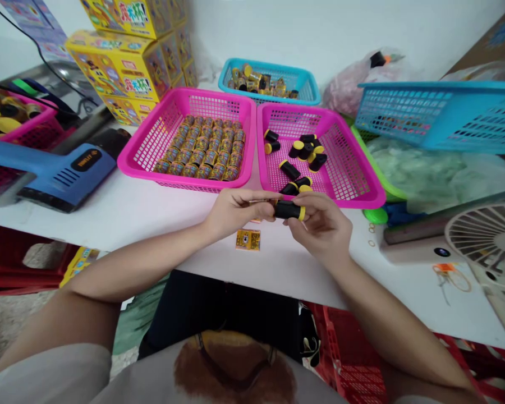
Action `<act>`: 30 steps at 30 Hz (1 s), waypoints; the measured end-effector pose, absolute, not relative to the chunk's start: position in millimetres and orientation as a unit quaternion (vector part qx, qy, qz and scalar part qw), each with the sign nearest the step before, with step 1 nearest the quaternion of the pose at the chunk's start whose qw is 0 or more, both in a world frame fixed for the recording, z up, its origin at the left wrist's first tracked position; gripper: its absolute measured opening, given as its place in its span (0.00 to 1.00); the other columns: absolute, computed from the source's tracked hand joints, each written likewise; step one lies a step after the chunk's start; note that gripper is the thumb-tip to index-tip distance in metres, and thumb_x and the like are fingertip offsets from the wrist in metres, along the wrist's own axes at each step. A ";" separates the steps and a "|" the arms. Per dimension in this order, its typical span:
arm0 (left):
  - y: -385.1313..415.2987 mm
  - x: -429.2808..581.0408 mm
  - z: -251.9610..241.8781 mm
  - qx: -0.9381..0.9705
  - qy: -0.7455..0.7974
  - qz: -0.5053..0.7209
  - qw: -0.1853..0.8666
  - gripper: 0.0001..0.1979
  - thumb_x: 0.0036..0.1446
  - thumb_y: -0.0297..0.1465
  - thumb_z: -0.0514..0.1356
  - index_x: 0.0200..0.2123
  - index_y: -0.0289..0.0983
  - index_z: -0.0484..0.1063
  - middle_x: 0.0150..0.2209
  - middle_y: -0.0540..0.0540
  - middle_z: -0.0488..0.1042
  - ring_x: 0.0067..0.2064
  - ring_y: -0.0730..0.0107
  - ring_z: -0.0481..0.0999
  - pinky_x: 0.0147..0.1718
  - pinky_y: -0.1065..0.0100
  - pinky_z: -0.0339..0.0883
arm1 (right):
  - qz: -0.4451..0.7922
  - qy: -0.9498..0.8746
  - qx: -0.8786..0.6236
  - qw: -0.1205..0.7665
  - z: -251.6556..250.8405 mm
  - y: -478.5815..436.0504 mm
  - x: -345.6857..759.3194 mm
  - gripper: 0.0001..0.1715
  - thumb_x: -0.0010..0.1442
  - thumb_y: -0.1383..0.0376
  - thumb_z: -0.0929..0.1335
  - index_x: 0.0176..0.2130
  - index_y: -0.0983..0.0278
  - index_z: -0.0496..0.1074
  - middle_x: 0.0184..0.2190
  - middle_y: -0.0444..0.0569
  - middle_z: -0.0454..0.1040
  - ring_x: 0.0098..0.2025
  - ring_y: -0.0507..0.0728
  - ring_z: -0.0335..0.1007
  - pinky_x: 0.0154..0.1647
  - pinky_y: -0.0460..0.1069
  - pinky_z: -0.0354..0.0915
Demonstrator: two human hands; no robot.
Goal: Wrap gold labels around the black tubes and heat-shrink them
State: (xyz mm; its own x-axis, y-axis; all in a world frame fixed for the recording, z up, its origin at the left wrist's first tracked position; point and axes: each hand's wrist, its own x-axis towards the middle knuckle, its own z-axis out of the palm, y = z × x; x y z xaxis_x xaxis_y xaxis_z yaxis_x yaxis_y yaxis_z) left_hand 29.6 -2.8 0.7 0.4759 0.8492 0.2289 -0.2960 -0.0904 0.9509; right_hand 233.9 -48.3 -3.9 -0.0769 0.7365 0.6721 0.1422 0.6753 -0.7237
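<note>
Between my two hands, over the white table, lies a small black cylinder with a yellow cap [288, 210]. My left hand [239, 210] pinches its left end, while the fingers of my right hand [320, 221] close around its capped right end. Just below them, a stack of yellow printed labels [248, 239] rests on the table. Behind my hands, the right pink basket [347, 151] has several loose black cylinders with yellow caps [290, 169] in it. Rows of cylinders in printed wrappers [200, 157] fill the floor of the left pink basket [134, 160].
At the back, a blue basket [309, 92] holds small cylinders. Yellow boxes [113, 73] are stacked at the left, near a blue heat gun [73, 174]. To the right are a fan [492, 235], a large blue basket [437, 115] and an orange-tagged loop [446, 269].
</note>
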 end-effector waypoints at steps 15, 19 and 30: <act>6.6 24.9 -7.8 0.758 0.177 0.538 0.323 0.23 0.51 0.41 0.78 0.47 0.40 0.80 0.44 0.44 0.85 0.46 0.64 0.85 0.50 0.63 0.79 | 0.335 -0.668 -0.320 0.582 -7.1 -47.3 233.8 0.22 0.59 0.68 0.77 0.52 0.55 0.77 0.45 0.46 0.78 0.45 0.52 0.82 0.48 0.47 0.81; 6.6 25.1 -3.1 0.780 0.159 0.542 0.271 0.12 0.55 0.38 0.76 0.38 0.40 0.82 0.44 0.44 0.85 0.44 0.65 0.85 0.48 0.66 0.79 | 0.337 -0.655 -0.338 0.586 -12.0 -48.0 231.3 0.20 0.61 0.65 0.77 0.52 0.54 0.77 0.47 0.47 0.77 0.45 0.52 0.82 0.46 0.48 0.82; 10.6 19.0 6.2 0.842 0.208 0.409 0.282 0.23 0.62 0.36 0.70 0.58 0.38 0.73 0.53 0.40 0.82 0.54 0.61 0.83 0.55 0.63 0.77 | 0.299 -0.702 -0.349 0.544 2.4 -42.7 248.5 0.23 0.58 0.63 0.79 0.53 0.55 0.80 0.49 0.49 0.77 0.44 0.53 0.81 0.46 0.50 0.83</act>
State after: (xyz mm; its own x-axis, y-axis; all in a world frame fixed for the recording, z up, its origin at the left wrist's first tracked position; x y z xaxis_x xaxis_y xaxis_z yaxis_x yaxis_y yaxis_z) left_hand 19.0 10.6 6.2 0.5785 0.5813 0.5722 0.1190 -0.7542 0.6458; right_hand 248.5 -42.7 2.4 -0.1655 0.8147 0.5557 0.1649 0.5784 -0.7989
